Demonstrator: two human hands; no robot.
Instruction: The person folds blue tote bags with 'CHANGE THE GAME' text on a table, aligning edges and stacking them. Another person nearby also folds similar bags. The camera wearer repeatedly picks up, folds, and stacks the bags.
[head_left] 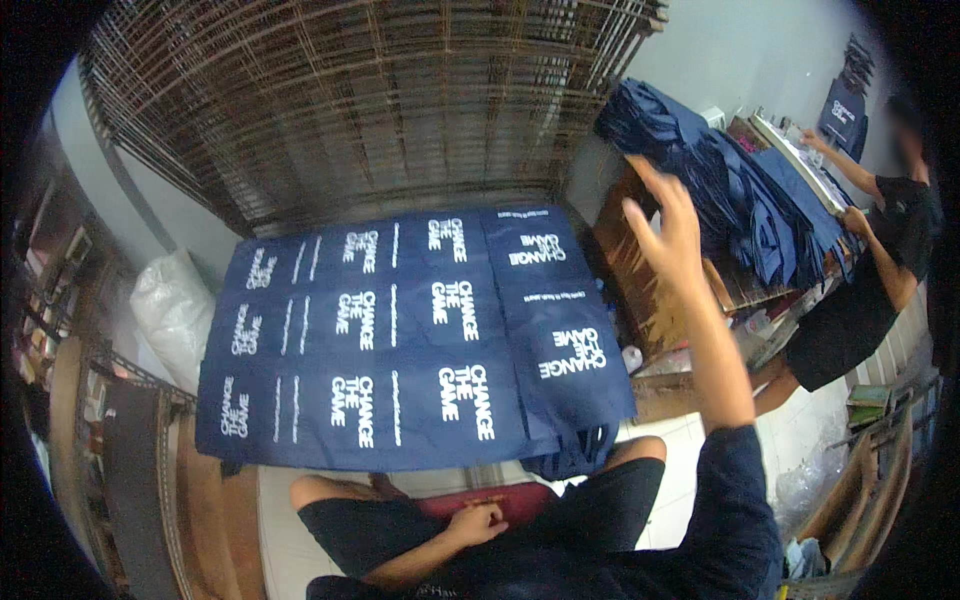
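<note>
My right hand (668, 225) is raised beyond the right end of the table, with its fingers apart and nothing in it. In the picture it lies beside a big heap of dark blue fabric bags (690, 150); I cannot tell whether it touches them. My left hand (478, 522) rests low over my lap, by a red seat (525, 500). Its fingers are loosely bent, and no held thing shows. In front of me, dark blue bags with white print (410, 330) lie side by side in rows, covering the table. At the right end, some overlap and hang over the near corner.
A rusty wire rack (350, 110) stands behind the table. A co-worker (860, 270) handles a pale frame (800, 165) at the far right. At left are a clear plastic sack (172, 310) and metal shelving (130, 470). More plastic wrap (815, 470) lies at right.
</note>
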